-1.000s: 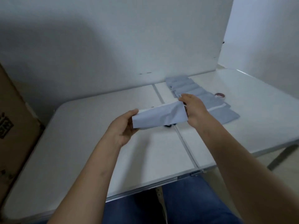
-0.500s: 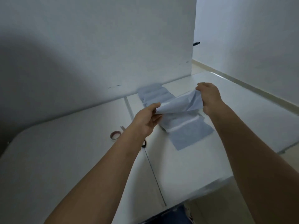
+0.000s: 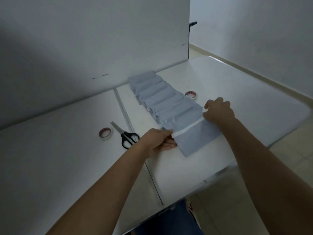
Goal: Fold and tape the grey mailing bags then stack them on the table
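While the folded grey mailing bag (image 3: 186, 116) lies on the row of overlapped bags (image 3: 157, 94) at its near end, on the white table (image 3: 245, 85), we pinch its edges w/ both hands: left hand (image 3: 160, 139) on the near-left corner, right hand (image 3: 218, 111) on the right edge. Scissors (image 3: 125, 134) & a tape roll (image 3: 105, 132) sit left of the row; 2nd tape roll (image 3: 191, 94) right of it.

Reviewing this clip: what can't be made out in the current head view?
- Left hand fingertips: tucked under the folded bag's edge.
- Tape on that bag: not discernible, too dim.
- Count of bags in the row: overlaps hide the edges.
- Table near side: cut off by the frame.
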### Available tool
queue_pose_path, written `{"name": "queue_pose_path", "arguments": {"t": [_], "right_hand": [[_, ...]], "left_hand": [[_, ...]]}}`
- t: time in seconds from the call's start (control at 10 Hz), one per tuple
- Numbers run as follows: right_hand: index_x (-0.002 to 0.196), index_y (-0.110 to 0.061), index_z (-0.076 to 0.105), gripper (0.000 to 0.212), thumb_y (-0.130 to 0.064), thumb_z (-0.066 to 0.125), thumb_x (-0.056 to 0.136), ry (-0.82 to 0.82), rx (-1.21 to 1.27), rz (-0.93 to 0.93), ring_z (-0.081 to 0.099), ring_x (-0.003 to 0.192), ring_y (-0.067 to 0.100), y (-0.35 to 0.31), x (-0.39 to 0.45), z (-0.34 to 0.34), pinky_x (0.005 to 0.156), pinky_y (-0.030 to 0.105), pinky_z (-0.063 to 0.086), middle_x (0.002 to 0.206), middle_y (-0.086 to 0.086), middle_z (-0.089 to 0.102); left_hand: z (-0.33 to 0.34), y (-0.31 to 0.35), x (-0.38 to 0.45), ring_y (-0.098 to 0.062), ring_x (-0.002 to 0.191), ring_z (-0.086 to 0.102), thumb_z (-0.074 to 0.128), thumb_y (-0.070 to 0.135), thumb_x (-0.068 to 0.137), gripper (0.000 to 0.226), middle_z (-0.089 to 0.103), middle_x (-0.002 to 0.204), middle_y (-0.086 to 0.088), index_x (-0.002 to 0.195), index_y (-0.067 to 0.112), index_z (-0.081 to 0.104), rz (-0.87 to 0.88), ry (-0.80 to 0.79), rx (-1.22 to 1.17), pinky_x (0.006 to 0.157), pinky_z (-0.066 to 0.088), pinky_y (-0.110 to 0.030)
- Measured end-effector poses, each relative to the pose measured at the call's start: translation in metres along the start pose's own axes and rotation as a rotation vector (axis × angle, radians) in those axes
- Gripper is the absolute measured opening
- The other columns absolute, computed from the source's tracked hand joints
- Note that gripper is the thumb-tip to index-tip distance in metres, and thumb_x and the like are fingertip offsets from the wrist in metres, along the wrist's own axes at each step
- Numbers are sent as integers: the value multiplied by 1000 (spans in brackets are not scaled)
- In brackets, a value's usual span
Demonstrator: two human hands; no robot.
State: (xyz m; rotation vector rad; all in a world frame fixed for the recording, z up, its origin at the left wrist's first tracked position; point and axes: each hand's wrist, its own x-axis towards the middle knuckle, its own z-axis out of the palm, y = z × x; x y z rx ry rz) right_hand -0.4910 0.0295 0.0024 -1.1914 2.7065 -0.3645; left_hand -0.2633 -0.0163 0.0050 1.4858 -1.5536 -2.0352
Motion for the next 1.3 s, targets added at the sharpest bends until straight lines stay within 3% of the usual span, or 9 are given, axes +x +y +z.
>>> {"name": "queue_pose_path", "arguments": {"t": [0.1, 0.2, 0.3, 0.4, 0.6, 0.8, 1.1, 1.2, 1.3], "right_hand": [[101, -7, 63, 21, -7, 58, 81, 288, 191, -311, 51, 101, 40, -26, -17, 17, 84, 43, 44, 110, 19, 53], [114, -9, 60, 30, -16, 63, 84, 129, 194, -494, 51, 114, 36, -46, -33, 51, 96, 43, 41, 122, 14, 53], [145, -20, 36, 56, -39, 51, 95, 78, 47, -442, 23, 141, 38, -45, -43, 78, 114, 47, 22, 156, 6, 25], [154, -30, 5, 61, -49, 29, 101, 76, -64, -405, -4, 146, 39, -43, -45, 89, 118, 48, 4, 162, -6, -5], [154, -28, 1, 61, -47, 25, 102, 59, -106, -381, -5, 146, 41, -62, -37, 90, 118, 49, -2, 162, -3, -10], [152, -35, 13, 54, -45, 28, 102, 76, -19, -324, 5, 145, 39, -76, -40, 69, 116, 51, 9, 162, -3, -2], [153, -22, 15, 65, -50, 37, 98, 49, -32, -554, 11, 144, 40, -183, -87, 41, 116, 50, 16, 162, 3, -1], [152, -22, 17, 65, -46, 43, 98, 32, 108, -681, 6, 145, 39, -236, -111, 35, 116, 50, 12, 162, 3, -1], [149, -21, 26, 60, -40, 48, 98, -8, 326, -848, 11, 146, 32, -289, -137, 16, 117, 41, 16, 162, 3, 4]], "left_hand": [[-16, 2, 10, -21, 87, 66, 56, 28, 96, 25, 68, 101, -8, 105, 6, 64, 407, 359, 645, 77, 55, -33], [-20, -2, 25, -30, 119, 51, 55, 24, 92, 40, 51, 133, -8, 131, 15, 53, 873, 434, 1094, 91, 46, -41], [-16, -14, 39, -23, 148, 3, 35, 51, 99, 59, 4, 162, 3, 152, 37, 13, 689, 233, 1293, 114, 8, -56], [-23, -22, 50, -21, 148, -8, 22, 63, 96, 62, -12, 161, 8, 151, 43, 2, 620, 210, 1363, 115, -2, -56], [-38, -13, 64, -19, 148, -3, 20, 64, 95, 62, -13, 160, 10, 150, 46, -2, 589, 196, 1395, 116, 1, -57], [-44, -7, 45, -16, 148, 1, 19, 55, 99, 58, -9, 161, 10, 153, 37, 5, 618, 165, 1369, 118, 7, -51], [-152, -18, -24, -17, 148, 9, 20, 54, 100, 57, -4, 162, 8, 153, 33, 14, 497, 416, 1297, 117, 13, -48], [-203, -19, -63, -16, 148, 10, 21, 55, 99, 58, -3, 162, 7, 153, 31, 17, 507, 553, 1254, 117, 16, -48], [-247, -20, -104, -20, 146, 19, 34, 46, 100, 57, 5, 162, 2, 152, 25, 25, 621, 715, 1168, 115, 23, -47]]}}
